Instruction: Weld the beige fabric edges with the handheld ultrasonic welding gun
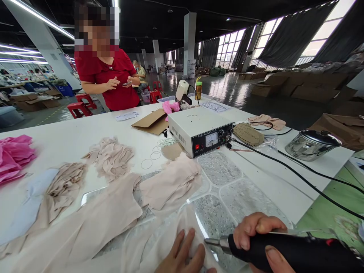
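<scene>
My left hand [184,254] lies with its fingers apart on a thin beige fabric piece [166,239] at the bottom middle. My right hand [257,231] is wrapped round a black corded handpiece [301,252] with a pointed metal tip. That tip points left, just beside my left fingers, over the fabric's edge; whether it touches the cloth I cannot tell. Beneath is a clear mat [239,201] with a grey speckled pattern. A stack of beige pieces [170,185] lies beyond my left hand, and a longer beige piece [99,223] stretches to its left.
A control box [200,131] with a lit red switch and a dial stands mid-table; black cable [287,167] runs to the right. Around it are a metal pot [313,144], cardboard [150,121], rings [147,163] and pink cloth [15,157]. A person in red [106,79] stands across the table.
</scene>
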The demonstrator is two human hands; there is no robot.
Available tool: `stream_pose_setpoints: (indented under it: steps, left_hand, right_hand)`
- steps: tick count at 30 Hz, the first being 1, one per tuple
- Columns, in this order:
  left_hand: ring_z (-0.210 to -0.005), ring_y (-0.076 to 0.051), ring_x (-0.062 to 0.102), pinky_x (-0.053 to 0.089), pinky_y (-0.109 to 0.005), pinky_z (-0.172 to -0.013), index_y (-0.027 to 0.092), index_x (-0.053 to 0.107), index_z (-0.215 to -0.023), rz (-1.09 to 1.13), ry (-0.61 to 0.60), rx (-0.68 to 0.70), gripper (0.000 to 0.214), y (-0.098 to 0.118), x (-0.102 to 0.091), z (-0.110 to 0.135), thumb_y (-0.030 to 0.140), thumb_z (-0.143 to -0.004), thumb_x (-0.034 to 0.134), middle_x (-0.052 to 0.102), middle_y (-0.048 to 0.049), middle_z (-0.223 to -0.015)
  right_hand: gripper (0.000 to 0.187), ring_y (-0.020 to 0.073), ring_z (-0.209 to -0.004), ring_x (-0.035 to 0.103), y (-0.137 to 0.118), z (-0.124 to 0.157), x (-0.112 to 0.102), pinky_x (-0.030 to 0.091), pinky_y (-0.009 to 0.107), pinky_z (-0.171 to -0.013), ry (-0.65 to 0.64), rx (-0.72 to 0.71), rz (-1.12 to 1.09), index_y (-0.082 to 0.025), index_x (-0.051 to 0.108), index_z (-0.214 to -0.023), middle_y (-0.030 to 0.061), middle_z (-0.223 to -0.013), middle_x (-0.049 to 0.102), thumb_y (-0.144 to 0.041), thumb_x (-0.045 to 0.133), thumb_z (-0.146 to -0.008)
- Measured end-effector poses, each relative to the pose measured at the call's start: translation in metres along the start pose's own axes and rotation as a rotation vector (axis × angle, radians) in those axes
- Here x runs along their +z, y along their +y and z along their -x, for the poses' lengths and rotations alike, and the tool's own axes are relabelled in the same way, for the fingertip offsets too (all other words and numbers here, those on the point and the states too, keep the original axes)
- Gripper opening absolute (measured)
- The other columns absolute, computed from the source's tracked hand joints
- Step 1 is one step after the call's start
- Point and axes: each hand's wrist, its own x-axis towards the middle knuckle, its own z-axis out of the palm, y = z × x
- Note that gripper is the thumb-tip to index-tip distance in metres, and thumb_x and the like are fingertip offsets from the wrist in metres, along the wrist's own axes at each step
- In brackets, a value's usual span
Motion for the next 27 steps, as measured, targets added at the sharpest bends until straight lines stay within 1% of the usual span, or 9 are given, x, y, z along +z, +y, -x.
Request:
stream_pose_setpoints:
  steps: [2, 7, 11, 14, 19, 21, 23, 25, 27]
  left_hand:
    - [-0.104, -0.023, 0.066, 0.054, -0.037, -0.093, 0.028, 0.064, -0.116, 0.003, 0.037, -0.027, 0.024, 0.000, -0.001, -0.002, 0.037, -0.094, 0.061, 0.065, 0.0012, -0.101]
    - [-0.104, -0.021, 0.066, 0.052, -0.034, -0.097, 0.020, 0.068, -0.107, -0.006, 0.022, -0.043, 0.024, 0.002, 0.003, -0.001, 0.038, -0.098, 0.055, 0.066, -0.0007, -0.099]
    - [-0.102, -0.022, 0.067, 0.053, -0.034, -0.096, 0.016, 0.070, -0.099, -0.005, 0.103, -0.111, 0.029, 0.006, 0.008, -0.001, 0.040, -0.098, 0.053, 0.066, -0.0012, -0.093]
    - [-0.104, -0.024, 0.067, 0.054, -0.036, -0.096, 0.018, 0.069, -0.104, -0.002, 0.070, -0.070, 0.025, 0.006, 0.006, -0.001, 0.037, -0.097, 0.056, 0.065, -0.0007, -0.096]
    - [-0.108, -0.024, 0.065, 0.050, -0.038, -0.100, 0.019, 0.068, -0.107, 0.013, 0.048, -0.069, 0.025, 0.004, 0.004, 0.002, 0.039, -0.095, 0.059, 0.065, -0.0018, -0.099]
    - [-0.110, -0.025, 0.064, 0.051, -0.037, -0.098, 0.022, 0.066, -0.111, 0.017, 0.016, -0.026, 0.024, 0.005, 0.006, 0.004, 0.038, -0.094, 0.062, 0.065, -0.0012, -0.104]
    - [-0.113, -0.025, 0.062, 0.053, -0.036, -0.095, 0.026, 0.064, -0.115, 0.028, 0.056, -0.041, 0.025, 0.006, 0.010, 0.006, 0.039, -0.094, 0.061, 0.064, -0.0002, -0.109]
    - [-0.118, -0.024, 0.058, 0.052, -0.036, -0.096, 0.027, 0.062, -0.118, 0.044, 0.099, -0.088, 0.026, 0.006, 0.012, 0.010, 0.041, -0.097, 0.055, 0.062, -0.0003, -0.119]
    - [-0.124, -0.021, 0.053, 0.048, -0.035, -0.101, 0.026, 0.061, -0.119, 0.042, 0.065, -0.103, 0.027, 0.003, 0.009, 0.015, 0.041, -0.101, 0.048, 0.056, -0.0008, -0.132]
  right_hand:
    - [0.010, 0.0164, -0.059, 0.058, 0.002, -0.001, 0.002, 0.051, 0.034, -0.055, 0.008, 0.005, 0.018, -0.027, 0.058, -0.090, 0.0006, -0.078, 0.052, -0.037, 0.056, -0.089]
    - [0.010, 0.0158, -0.058, 0.058, 0.009, -0.003, 0.003, 0.052, 0.034, -0.054, 0.020, -0.021, -0.006, -0.026, 0.059, -0.090, 0.0006, -0.078, 0.053, -0.036, 0.059, -0.087]
    - [0.010, 0.0151, -0.059, 0.057, 0.013, -0.003, 0.002, 0.051, 0.033, -0.055, 0.027, -0.019, 0.004, -0.026, 0.058, -0.089, 0.0001, -0.079, 0.053, -0.037, 0.059, -0.087]
    - [0.009, 0.0149, -0.059, 0.057, 0.012, -0.003, 0.001, 0.052, 0.033, -0.056, 0.007, -0.012, 0.022, -0.027, 0.057, -0.088, -0.0003, -0.078, 0.053, -0.036, 0.058, -0.088]
    - [0.007, 0.0157, -0.061, 0.058, 0.013, -0.004, -0.001, 0.053, 0.033, -0.057, -0.023, -0.008, 0.044, -0.027, 0.057, -0.088, 0.0001, -0.078, 0.054, -0.034, 0.057, -0.089]
    - [0.008, 0.0151, -0.060, 0.058, 0.013, -0.005, -0.001, 0.053, 0.033, -0.057, 0.000, -0.013, 0.026, -0.027, 0.057, -0.089, -0.0002, -0.079, 0.053, -0.035, 0.057, -0.088]
    - [0.010, 0.0142, -0.059, 0.057, 0.013, -0.006, -0.002, 0.053, 0.031, -0.056, 0.050, -0.025, 0.005, -0.026, 0.058, -0.088, -0.0008, -0.078, 0.053, -0.036, 0.058, -0.086]
    - [0.013, 0.0137, -0.058, 0.055, 0.012, -0.006, -0.006, 0.052, 0.030, -0.056, 0.120, -0.021, -0.021, -0.025, 0.058, -0.087, -0.0013, -0.075, 0.053, -0.037, 0.060, -0.083]
    - [0.012, 0.0141, -0.058, 0.054, 0.012, -0.007, -0.014, 0.053, 0.031, -0.057, 0.200, 0.002, -0.052, -0.025, 0.059, -0.085, -0.0015, -0.072, 0.052, -0.035, 0.062, -0.080]
